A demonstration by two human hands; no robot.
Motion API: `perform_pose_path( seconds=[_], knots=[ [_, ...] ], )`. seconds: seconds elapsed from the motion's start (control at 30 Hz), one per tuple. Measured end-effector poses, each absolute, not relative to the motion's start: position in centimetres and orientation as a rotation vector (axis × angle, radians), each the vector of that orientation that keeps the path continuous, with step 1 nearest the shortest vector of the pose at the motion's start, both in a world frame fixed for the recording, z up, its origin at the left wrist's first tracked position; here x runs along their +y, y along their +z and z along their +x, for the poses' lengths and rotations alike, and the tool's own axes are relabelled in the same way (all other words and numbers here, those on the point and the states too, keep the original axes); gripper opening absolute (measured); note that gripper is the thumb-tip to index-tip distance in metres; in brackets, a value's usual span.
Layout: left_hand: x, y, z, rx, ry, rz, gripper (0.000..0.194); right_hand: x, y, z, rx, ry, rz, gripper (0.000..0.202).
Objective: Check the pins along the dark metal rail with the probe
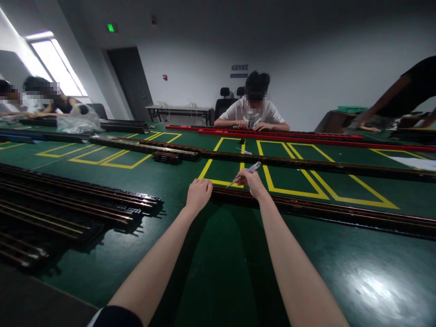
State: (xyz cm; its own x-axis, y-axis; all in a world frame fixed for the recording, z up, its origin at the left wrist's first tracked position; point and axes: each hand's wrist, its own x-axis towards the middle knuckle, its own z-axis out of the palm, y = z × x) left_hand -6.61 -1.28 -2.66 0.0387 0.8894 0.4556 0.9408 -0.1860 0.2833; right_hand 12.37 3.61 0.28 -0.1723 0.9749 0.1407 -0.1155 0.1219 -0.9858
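My right hand is closed round a screwdriver with a clear handle. Its thin shaft slants down to the left, toward a long dark rail with copper-coloured strips. At the rail's left end, my left hand grips it with fingers curled over the end. The rail runs off to the right across the green table. I cannot tell whether the screwdriver's tip touches the rail.
Several similar rails lie stacked at the left. Beyond my hands, another long rail crosses the table, with a small light tool beside it. A person sits opposite at red rails. A plastic bag lies far left.
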Motion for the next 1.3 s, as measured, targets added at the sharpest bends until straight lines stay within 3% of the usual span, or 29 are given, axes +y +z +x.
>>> perform_pose_path(
  seconds=[1.3],
  knots=[
    [-1.25,-2.6,-6.51,-1.933,-0.829,-2.187,0.039,4.12,-0.2,12.53,-1.174,1.196,-1.049,0.013]
  ],
)
